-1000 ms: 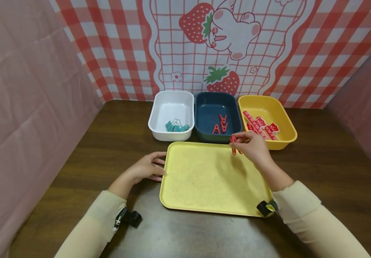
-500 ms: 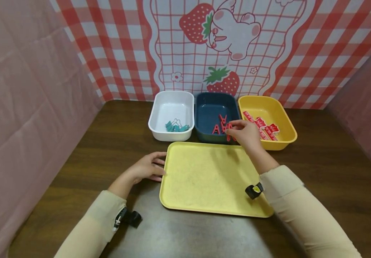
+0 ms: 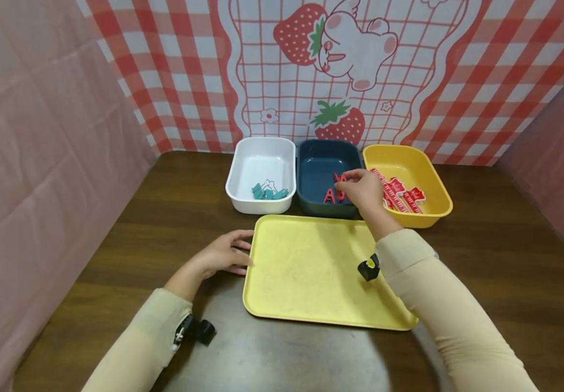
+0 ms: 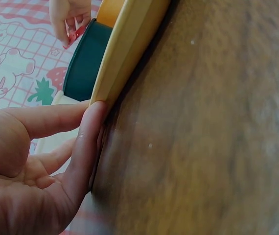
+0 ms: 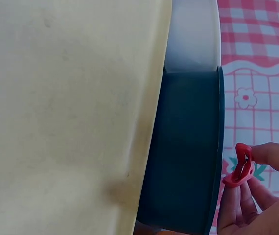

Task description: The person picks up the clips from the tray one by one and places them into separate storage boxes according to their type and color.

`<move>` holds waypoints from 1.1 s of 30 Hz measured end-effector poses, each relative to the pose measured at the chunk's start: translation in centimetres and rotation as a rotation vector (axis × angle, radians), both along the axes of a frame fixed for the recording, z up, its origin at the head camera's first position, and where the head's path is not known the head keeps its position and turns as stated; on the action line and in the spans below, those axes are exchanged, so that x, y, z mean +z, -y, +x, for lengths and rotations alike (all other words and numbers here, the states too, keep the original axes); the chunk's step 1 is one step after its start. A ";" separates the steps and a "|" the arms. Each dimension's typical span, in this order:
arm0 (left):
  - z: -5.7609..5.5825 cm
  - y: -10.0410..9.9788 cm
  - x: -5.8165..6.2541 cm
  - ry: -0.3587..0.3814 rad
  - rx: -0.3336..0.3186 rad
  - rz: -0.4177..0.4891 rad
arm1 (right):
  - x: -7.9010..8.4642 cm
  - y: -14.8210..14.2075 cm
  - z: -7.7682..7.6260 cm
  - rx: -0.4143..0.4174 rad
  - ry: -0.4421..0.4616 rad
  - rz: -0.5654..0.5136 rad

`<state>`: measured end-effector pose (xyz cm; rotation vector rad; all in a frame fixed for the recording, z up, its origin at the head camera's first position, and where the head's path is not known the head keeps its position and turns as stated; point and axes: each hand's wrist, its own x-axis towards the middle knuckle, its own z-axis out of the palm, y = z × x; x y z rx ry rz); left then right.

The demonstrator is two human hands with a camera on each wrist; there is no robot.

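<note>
My right hand [image 3: 367,190] is above the dark blue bin [image 3: 328,209] and pinches a red clothespin [image 5: 247,169] between thumb and fingers. Two other red clothespins, one of them a red clothespin [image 3: 329,196] shaped like an A, show in that bin; the hand partly covers this group. At the tray's left edge, my left hand [image 3: 223,255] touches the rim of the yellow tray [image 3: 321,272] with its fingertips. In the left wrist view, the thumb and a finger [image 4: 83,152] meet the tray's side.
Left of the blue bin stands a white bin [image 3: 259,207] with teal clips [image 3: 268,191]. A yellow bin [image 3: 434,185] to the right holds several red-and-white pieces [image 3: 399,193]. A checked cloth [image 3: 184,81] hangs behind, and pink cloth [image 3: 42,163] flanks the wooden table [image 3: 154,228].
My right hand has moved away and to the left, carrying the red clothespin from above the tray to over the blue bin. My left hand has stayed at the tray's edge.
</note>
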<state>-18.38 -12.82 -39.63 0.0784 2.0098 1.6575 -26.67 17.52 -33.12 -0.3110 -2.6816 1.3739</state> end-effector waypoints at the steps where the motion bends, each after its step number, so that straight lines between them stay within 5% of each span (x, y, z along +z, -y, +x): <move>1: 0.0 0.0 0.0 -0.001 0.001 0.003 | 0.0 0.1 -0.2 -0.008 -0.004 0.002; 13: 0.0 -0.1 0.1 -0.002 0.008 -0.003 | -0.3 1.3 -2.3 -0.087 0.048 0.013; 33: 0.1 0.0 0.0 -0.004 0.003 -0.006 | -0.7 1.5 -3.2 -0.200 0.005 -0.148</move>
